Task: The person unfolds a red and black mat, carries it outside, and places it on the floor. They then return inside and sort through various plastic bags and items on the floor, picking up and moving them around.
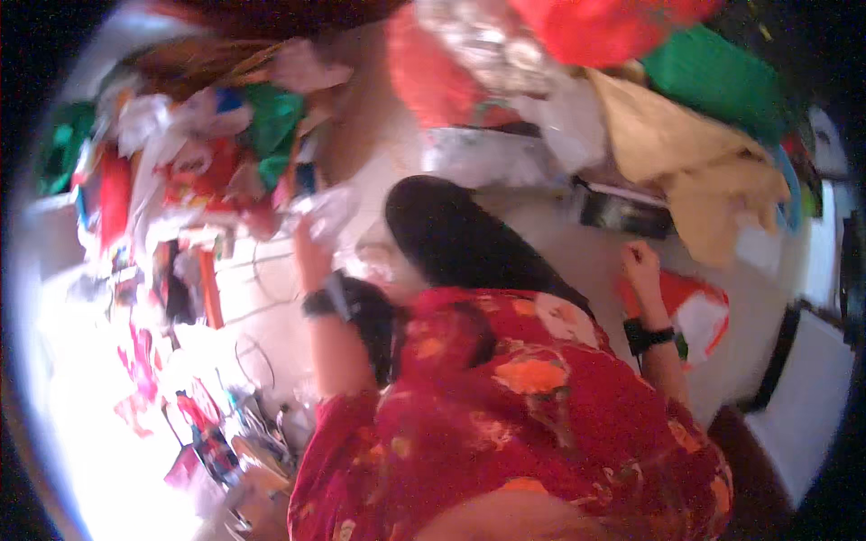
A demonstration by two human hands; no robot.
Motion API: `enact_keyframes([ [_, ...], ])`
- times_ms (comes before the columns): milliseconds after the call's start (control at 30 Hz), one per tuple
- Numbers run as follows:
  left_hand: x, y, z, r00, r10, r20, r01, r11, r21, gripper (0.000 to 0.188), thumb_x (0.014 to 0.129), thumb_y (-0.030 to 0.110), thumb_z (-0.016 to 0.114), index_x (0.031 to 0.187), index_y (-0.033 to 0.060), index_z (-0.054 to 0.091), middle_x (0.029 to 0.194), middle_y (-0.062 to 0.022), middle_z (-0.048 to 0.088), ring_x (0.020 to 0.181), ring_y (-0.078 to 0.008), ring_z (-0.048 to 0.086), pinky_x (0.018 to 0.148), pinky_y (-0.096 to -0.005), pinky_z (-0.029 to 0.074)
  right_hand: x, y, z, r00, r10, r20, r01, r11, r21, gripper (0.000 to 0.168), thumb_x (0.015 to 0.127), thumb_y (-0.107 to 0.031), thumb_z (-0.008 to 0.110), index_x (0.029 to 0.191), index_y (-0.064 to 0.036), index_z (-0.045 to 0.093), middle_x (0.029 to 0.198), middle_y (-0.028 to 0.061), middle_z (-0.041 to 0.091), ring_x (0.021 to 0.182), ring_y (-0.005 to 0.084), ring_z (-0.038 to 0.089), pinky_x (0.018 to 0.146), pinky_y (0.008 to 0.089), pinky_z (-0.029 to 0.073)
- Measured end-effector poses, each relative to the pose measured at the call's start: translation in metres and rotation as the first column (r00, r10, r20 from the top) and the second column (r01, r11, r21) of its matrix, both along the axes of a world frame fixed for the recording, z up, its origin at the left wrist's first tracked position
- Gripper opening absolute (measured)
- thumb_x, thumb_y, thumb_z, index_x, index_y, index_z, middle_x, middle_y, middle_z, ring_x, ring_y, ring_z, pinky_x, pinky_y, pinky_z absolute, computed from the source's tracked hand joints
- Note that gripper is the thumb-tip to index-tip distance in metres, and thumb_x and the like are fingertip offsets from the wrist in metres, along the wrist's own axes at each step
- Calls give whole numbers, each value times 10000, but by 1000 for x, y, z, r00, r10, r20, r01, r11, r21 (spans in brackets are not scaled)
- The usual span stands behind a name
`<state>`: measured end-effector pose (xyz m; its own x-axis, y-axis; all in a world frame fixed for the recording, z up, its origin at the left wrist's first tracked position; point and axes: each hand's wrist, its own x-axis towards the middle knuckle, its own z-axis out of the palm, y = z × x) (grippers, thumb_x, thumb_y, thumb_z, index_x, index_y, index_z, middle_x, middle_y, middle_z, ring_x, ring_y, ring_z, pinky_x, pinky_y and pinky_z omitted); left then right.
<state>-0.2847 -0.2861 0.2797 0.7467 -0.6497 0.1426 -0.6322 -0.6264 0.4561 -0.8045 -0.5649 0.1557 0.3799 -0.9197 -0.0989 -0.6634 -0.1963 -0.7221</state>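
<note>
My left hand (312, 253), blurred, is stretched out at the left of the view. Thin clear plastic (335, 211) lies against its fingers; the blur hides whether they grip it. On the right, my right hand (641, 267) is raised with curled fingers, and nothing shows in it. Below that hand, a red and white bag (703, 314) lies on the floor. Dark straps are on both wrists. More clear plastic (375, 260) rests on the floor between my left hand and my dark-clad knee (440, 223).
A pile of bags and wrappers (203, 162) fills the upper left. Small loose items (230, 433) lie at the lower left in glare. Red, green and tan cloth or bags (676, 128) crowd the upper right, above a dark box (626, 206). A white panel (805, 399) stands at right.
</note>
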Motion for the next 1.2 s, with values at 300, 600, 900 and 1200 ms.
enact_keyframes([
  [300, -57, -95, 57, 790, -292, -538, -111, 796, -596, 315, 825, 82, 538, 1131, 13, 514, 1055, -88, 578, 951, -189, 572, 766, -296, 488, 277, 43, 193, 628, 519, 580, -604, 795, -58, 518, 807, -98, 667, 1264, -32, 431, 1045, 64, 585, 811, 123, 588, 727, 263, 500],
  [600, -104, -124, 35, 371, -541, -754, -72, 793, -605, 373, 919, 256, 483, 1230, 52, 452, 1197, -87, 513, 1078, -162, 498, 885, -319, 436, 324, 60, 172, 730, 642, 234, -579, 763, -288, 470, 752, -95, 608, 1205, -61, 489, 1142, 170, 547, 985, 335, 570, 798, 398, 493],
  [900, -153, -173, 43, 382, -480, -790, 90, 870, -485, 279, 819, 143, 559, 1065, 12, 588, 925, -39, 621, 780, -139, 580, 689, -244, 472, 236, 21, 163, 702, 515, 492, -451, 856, -252, 318, 778, -118, 588, 1084, -33, 586, 959, 151, 644, 896, 277, 617, 813, 374, 471],
  [1200, -212, -235, 47, 295, -565, -771, 375, 810, -450, 267, 840, 128, 575, 1073, -2, 567, 1013, -68, 614, 867, -153, 592, 741, -285, 484, 150, -3, 162, 780, 12, 625, -103, 989, 110, 273, 751, -51, 622, 1014, 17, 599, 951, 140, 639, 863, 190, 607, 751, 334, 493],
])
